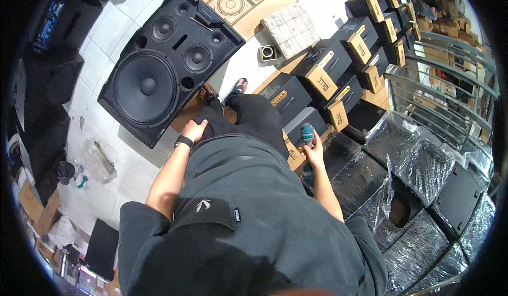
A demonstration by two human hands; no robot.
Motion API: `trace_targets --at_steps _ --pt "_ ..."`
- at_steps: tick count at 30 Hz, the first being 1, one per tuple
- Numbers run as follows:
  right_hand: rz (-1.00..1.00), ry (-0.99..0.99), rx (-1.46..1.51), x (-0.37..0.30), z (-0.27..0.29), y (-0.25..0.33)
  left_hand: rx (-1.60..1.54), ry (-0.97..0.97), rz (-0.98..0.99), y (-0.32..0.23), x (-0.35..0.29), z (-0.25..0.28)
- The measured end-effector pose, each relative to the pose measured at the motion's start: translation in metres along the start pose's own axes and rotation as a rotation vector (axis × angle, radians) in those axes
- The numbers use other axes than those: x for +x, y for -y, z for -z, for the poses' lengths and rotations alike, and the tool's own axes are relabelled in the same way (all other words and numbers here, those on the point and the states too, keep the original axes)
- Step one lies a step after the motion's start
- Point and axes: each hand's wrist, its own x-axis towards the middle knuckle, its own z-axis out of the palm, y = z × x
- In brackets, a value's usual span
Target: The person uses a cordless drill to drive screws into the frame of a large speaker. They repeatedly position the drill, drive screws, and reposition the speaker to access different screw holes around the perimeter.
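My right hand (316,150) is wrapped round a teal and black cordless drill (307,133), held beside my right thigh. My left hand (194,131), with a black band on its wrist, is closed against the left leg of my black trousers (254,117). Whatever it may hold is too small to make out. Ahead on the left lies a large black speaker cabinet (168,66), its front facing up, with a big woofer (146,86), two mid-size cones and smaller round drivers. The cabinet is apart from both hands.
Stacked black boxes with brown cardboard sleeves (321,80) stand at the right. Nearer are black cabinets in plastic film (418,153), beside metal rails (450,68). A printed cardboard sheet (248,2) and a wrapped pale block (291,29) lie ahead. A dark chair-like panel (101,248) is lower left.
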Motion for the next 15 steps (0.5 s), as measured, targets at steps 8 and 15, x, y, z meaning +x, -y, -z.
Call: trace_targets --at_steps 8,15 --pt "0.387 -0.189 -0.1 0.056 -0.025 0.054 0.201 0.006 -0.129 -0.037 0.039 0.036" --pt "0.285 -0.165 -0.028 0.113 0.032 0.062 0.322 -0.021 -0.219 -0.181 0.056 0.041"
